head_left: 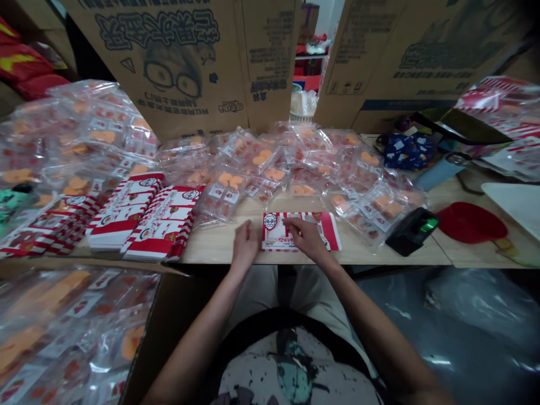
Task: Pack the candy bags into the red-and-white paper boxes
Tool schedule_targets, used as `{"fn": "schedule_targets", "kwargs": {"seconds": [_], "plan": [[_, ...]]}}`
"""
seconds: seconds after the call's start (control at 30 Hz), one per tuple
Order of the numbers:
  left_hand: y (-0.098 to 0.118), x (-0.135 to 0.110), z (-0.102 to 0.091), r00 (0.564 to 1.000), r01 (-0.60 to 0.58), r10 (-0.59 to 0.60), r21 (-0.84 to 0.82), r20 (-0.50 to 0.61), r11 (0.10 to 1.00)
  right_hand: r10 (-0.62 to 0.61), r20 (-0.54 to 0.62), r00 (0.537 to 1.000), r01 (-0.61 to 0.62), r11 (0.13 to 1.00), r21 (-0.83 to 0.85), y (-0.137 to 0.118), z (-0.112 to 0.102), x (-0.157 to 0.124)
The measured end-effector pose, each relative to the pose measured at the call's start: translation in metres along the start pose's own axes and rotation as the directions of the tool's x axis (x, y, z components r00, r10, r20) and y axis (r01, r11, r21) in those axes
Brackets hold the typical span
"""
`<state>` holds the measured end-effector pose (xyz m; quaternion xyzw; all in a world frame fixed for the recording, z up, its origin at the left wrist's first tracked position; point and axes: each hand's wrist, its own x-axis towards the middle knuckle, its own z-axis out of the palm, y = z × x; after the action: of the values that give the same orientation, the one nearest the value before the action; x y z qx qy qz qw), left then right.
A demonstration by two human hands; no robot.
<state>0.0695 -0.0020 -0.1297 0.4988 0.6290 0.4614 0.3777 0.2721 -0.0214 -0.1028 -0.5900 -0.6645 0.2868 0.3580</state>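
Observation:
A red-and-white printed paper packet [331,230] with a bearded face in its corner lies flat at the table's front edge. My right hand [307,239] rests over the middle of it, fingers bent and fingertips drawn together on its surface. Just beyond the packet's left end is my left hand [246,243], its fingers loosely bent and apart from the packet, with nothing visible in them. To the left stand stacks of similar red-and-white packets [162,219]. Behind the hands lie clear plastic bags [230,183] with orange pieces and small printed sachets inside.
A heap of clear bags [101,126] rises at the left. An open carton [154,315] of bags stands below the table edge. At right are a black device [411,232] with a green display, a grey-blue bottle [441,171] and a red lid-like disc [470,221]. Cardboard boxes [270,67] stand behind.

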Motion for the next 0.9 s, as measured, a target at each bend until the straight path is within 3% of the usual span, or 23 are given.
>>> {"fn": "schedule_targets", "kwargs": {"seconds": [0.07,0.1,0.13,0.2,0.27,0.3,0.37,0.47,0.63,0.77,0.9], "plan": [[0.005,0.015,-0.015,0.990,-0.142,0.142,0.121,0.014,0.982,-0.088,-0.008,0.996,0.086,0.985,-0.148,0.002,-0.004,0.000],[0.009,0.022,-0.019,0.965,-0.260,0.247,0.211,0.085,0.942,-0.141,0.007,0.990,0.138,0.958,-0.252,0.002,-0.004,0.001],[0.011,0.026,-0.019,0.915,-0.396,0.346,0.301,0.207,0.867,-0.188,0.042,0.981,0.191,0.914,-0.358,0.003,-0.002,0.002],[0.014,0.029,-0.012,0.751,-0.637,0.411,0.405,0.516,0.656,-0.217,0.137,0.967,0.257,0.818,-0.514,0.005,0.006,0.004],[0.012,0.025,0.001,0.612,-0.756,0.313,0.420,0.726,0.502,-0.177,0.200,0.964,0.263,0.762,-0.591,0.012,0.017,0.007],[0.011,0.022,0.007,0.573,-0.783,0.255,0.430,0.779,0.449,-0.149,0.216,0.965,0.252,0.750,-0.611,0.015,0.023,0.008],[0.007,0.016,0.015,0.556,-0.803,0.177,0.470,0.812,0.367,-0.101,0.220,0.970,0.221,0.742,-0.633,0.023,0.032,0.008],[0.008,0.014,0.018,0.567,-0.807,0.141,0.514,0.812,0.291,-0.078,0.225,0.971,0.208,0.741,-0.639,0.029,0.035,0.009],[0.017,0.011,0.029,0.615,-0.784,0.184,0.569,0.767,0.247,-0.017,0.189,0.982,0.139,0.744,-0.653,0.034,0.020,0.006],[0.015,0.005,0.042,0.576,-0.816,0.206,0.539,0.791,0.211,0.044,0.147,0.988,0.068,0.737,-0.673,0.041,0.009,0.000],[0.006,0.008,0.040,0.553,-0.833,0.234,0.524,0.800,0.177,0.102,0.123,0.987,0.007,0.745,-0.667,0.048,-0.003,-0.004]]}}
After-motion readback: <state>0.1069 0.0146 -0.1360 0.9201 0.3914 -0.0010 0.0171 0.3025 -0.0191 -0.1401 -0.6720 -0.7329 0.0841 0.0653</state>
